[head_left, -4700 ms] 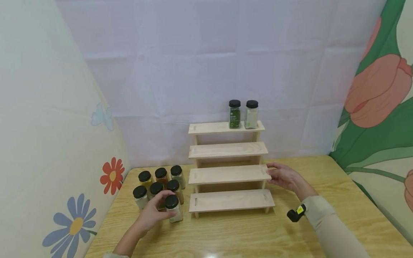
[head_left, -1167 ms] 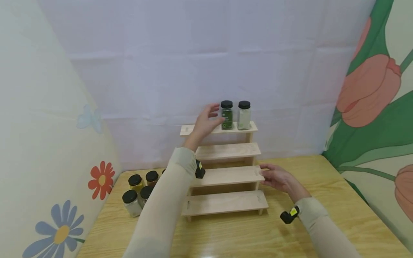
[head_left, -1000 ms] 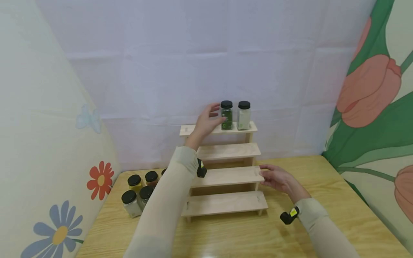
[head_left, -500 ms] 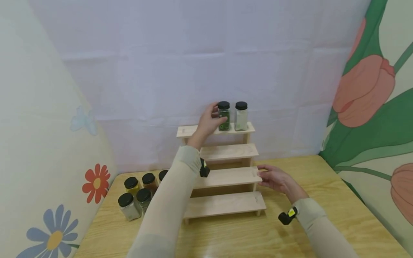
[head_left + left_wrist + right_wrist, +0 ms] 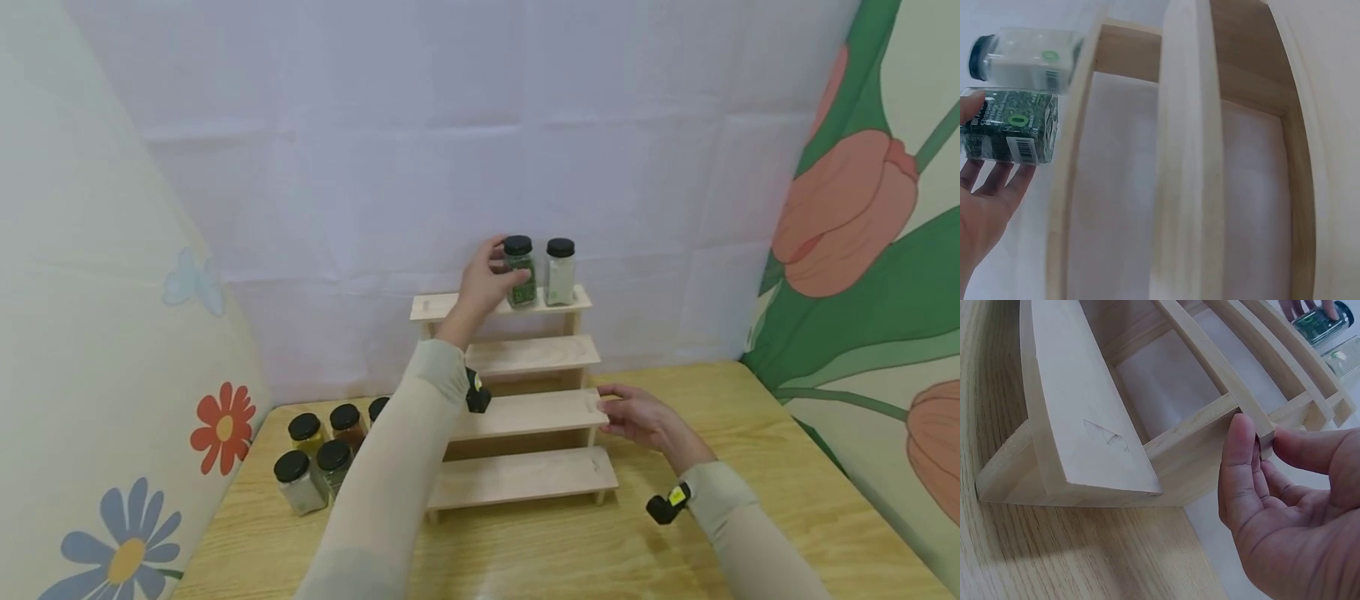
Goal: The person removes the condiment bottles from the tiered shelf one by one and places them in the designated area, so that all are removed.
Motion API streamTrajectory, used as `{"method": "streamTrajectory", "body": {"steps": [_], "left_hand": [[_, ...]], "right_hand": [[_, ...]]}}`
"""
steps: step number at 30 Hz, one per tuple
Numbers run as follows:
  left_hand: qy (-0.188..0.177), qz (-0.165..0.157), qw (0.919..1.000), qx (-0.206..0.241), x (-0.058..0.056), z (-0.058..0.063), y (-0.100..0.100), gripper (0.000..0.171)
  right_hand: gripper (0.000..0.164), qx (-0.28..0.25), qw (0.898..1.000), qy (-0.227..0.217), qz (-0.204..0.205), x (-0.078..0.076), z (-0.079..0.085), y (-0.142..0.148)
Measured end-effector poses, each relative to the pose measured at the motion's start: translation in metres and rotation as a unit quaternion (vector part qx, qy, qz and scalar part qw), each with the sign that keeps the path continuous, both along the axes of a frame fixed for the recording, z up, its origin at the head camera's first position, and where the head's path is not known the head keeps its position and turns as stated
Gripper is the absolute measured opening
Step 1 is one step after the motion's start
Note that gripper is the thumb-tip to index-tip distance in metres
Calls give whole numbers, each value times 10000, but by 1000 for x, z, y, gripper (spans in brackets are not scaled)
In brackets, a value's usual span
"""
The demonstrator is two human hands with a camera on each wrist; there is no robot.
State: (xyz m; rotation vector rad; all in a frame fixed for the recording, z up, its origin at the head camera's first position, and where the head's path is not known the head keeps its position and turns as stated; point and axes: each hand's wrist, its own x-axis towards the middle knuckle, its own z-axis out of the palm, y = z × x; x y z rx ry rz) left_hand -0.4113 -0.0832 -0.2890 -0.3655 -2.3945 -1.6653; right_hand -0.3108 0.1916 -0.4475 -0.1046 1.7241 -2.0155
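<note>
My left hand (image 5: pixel 482 290) reaches up to the rack's top tier and grips a spice jar (image 5: pixel 523 289) of green flakes with a black lid. The jar leans slightly; in the left wrist view, fingers lie along one side of this green jar (image 5: pixel 1010 125) and the thumb on its face. Right beside it on the top tier stands a jar of pale contents (image 5: pixel 560 275). My right hand (image 5: pixel 641 421) pinches the right end of a lower tier of the wooden stepped rack (image 5: pixel 525 479), as the right wrist view shows between thumb and fingers.
Several black-lidded spice jars (image 5: pixel 300 482) stand together on the wooden table (image 5: pixel 525 550), left of the rack; my left sleeve (image 5: pixel 390 475) hides part of that group. A white cloth (image 5: pixel 360 167) hangs behind, with flower-printed panels (image 5: pixel 847 217) at the sides.
My left hand has gone from a jar in the table group up to the green jar, closed round it and tipped it slightly. My right hand keeps its hold on the rack.
</note>
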Motion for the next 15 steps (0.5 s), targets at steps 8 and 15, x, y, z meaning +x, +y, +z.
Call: {"method": "streamTrajectory", "body": {"steps": [8, 15], "left_hand": [[124, -193, 9997, 31, 20, 25, -3, 73], [171, -360, 9990, -193, 38, 32, -10, 71]], "right_hand": [[48, -17, 10000, 33, -13, -4, 3, 2], [48, -5, 10000, 26, -12, -7, 2, 5]]}}
